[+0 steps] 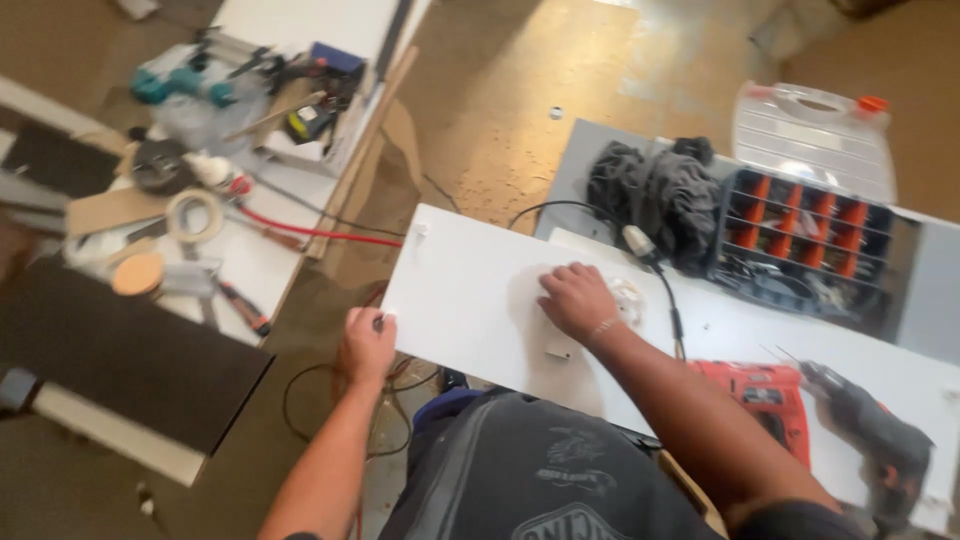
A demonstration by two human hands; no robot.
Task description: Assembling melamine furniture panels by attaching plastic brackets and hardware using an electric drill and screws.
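Hands work on a white board [470, 300], which serves as the landmark. The left hand [368, 345] sits at the board's near left corner, fingers curled shut around a small dark thing, probably a screw or fitting, pinched against the edge; what it is cannot be told for sure. The right hand [577, 300] lies flat on the middle of the board, fingers spread and pressing down on a small white fitting [628, 298] and a white block [562, 346] just beside it. A black cable [560, 208] runs over the board's far edge. Right of the hands, on the same board, rest a red power tool [770, 400] and a dark drill [875, 430]. Beyond the board's far right stands an open organiser case [805, 235] with orange dividers, beside a dark cloth [655, 195]. Judging by this, the step in hand is steadying the board while a corner piece is set; the next move calls for firm downward pressure and an exact corner alignment.
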